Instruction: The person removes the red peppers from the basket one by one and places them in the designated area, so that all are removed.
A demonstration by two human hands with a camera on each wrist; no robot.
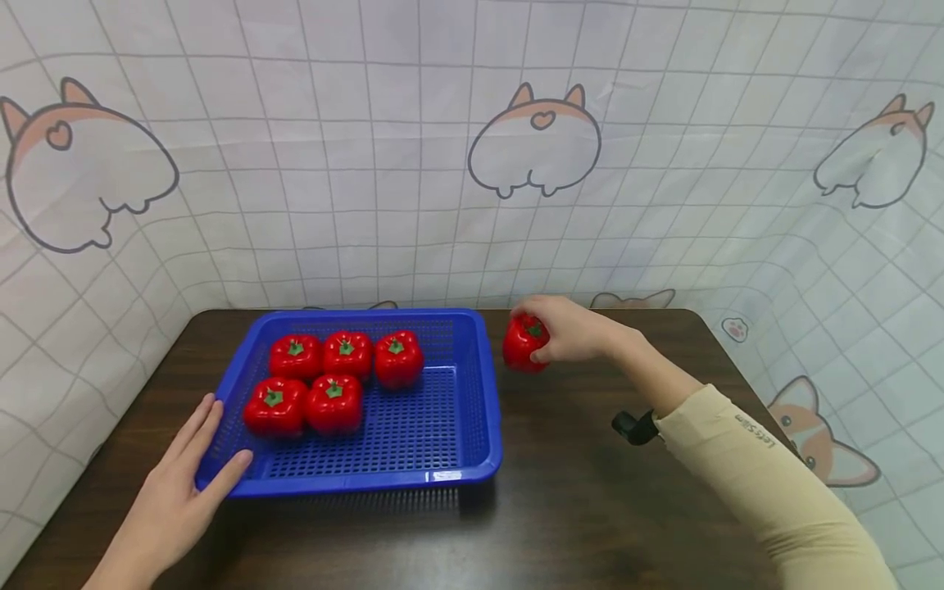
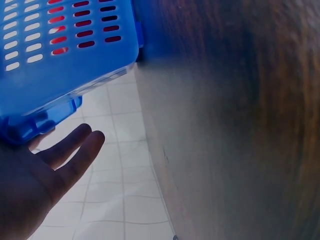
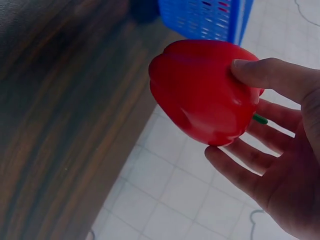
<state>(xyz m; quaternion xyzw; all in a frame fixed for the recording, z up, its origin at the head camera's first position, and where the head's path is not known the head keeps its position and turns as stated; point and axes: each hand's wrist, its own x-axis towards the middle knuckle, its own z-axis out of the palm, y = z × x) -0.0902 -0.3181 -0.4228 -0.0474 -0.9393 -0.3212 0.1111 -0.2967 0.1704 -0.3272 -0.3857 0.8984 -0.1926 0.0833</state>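
A red bell pepper (image 1: 522, 344) with a green stem is held by my right hand (image 1: 571, 328), just right of the blue basket (image 1: 483, 393). In the right wrist view the thumb presses one side of the bell pepper (image 3: 200, 90) and the fingertips bear on the other, above the table's edge. Several more red bell peppers (image 1: 333, 403) sit stem up in the basket's left and middle part. My left hand (image 1: 173, 492) lies at the basket's near left corner, fingers straight along the rim. The left wrist view shows this hand (image 2: 45, 175) beside the blue basket wall (image 2: 75, 70).
The dark wooden table (image 1: 590, 508) carries the basket. A white grid-patterned cloth (image 1: 413, 164) with cartoon dog prints hangs behind and at the sides. A black strap-like piece (image 1: 634, 428) sticks out by the right sleeve cuff (image 1: 701, 426).
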